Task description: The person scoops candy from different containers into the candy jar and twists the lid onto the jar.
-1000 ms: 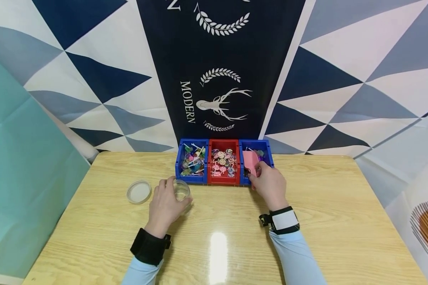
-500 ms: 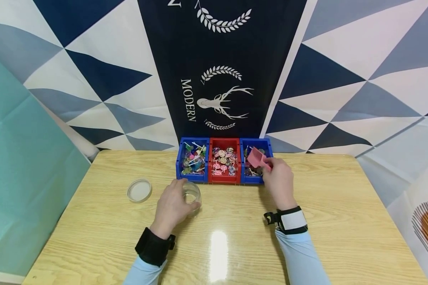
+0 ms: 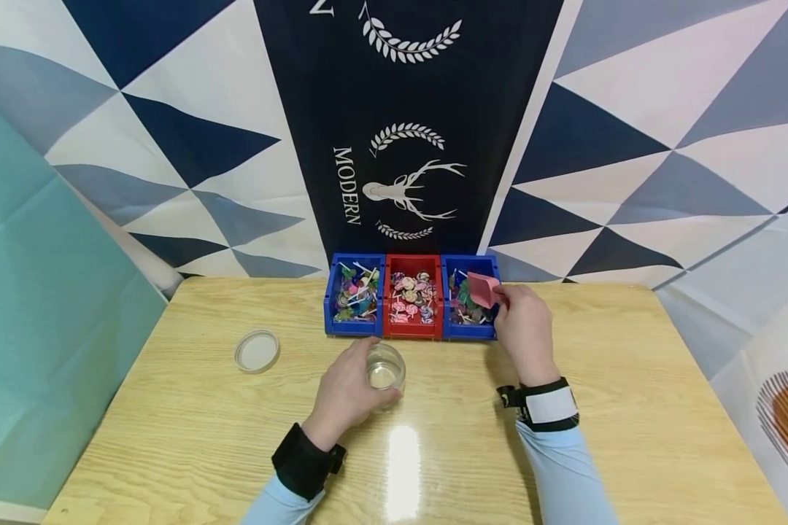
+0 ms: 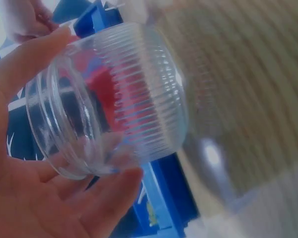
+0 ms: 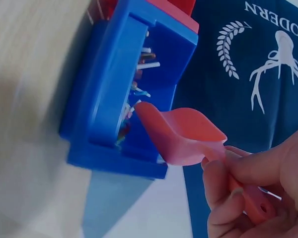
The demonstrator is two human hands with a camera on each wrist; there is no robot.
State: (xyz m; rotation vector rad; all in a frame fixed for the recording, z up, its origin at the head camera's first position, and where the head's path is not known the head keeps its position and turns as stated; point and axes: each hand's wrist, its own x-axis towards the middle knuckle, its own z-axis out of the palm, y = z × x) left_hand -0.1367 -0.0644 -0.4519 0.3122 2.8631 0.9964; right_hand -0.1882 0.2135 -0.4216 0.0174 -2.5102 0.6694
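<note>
My left hand (image 3: 349, 390) grips a clear glass jar (image 4: 139, 94) with ribbed sides and no lid on it, thumb and fingers spread round its upper part. In the head view the jar stands in front of the red bin (image 3: 412, 332). My right hand (image 3: 527, 332) holds a pink scoop (image 5: 188, 131) by its handle, over the right-hand blue bin (image 5: 109, 79). The scoop's bowl is above the small lollipop-like pieces (image 3: 466, 310) in that bin; how much lies in the bowl is hidden.
Another blue bin (image 3: 354, 329) at the left holds colourful sticks and pieces; the red bin between holds swirl lollipops (image 3: 410, 295). A round white lid (image 3: 257, 351) lies on the wooden table (image 3: 171, 423) to the left. A patterned wall covering (image 3: 400, 95) rises behind the bins.
My left hand has carried the jar to the right, from in front of the left bin to the red one. My right hand has raised the scoop out of the right bin's pieces and shifted right.
</note>
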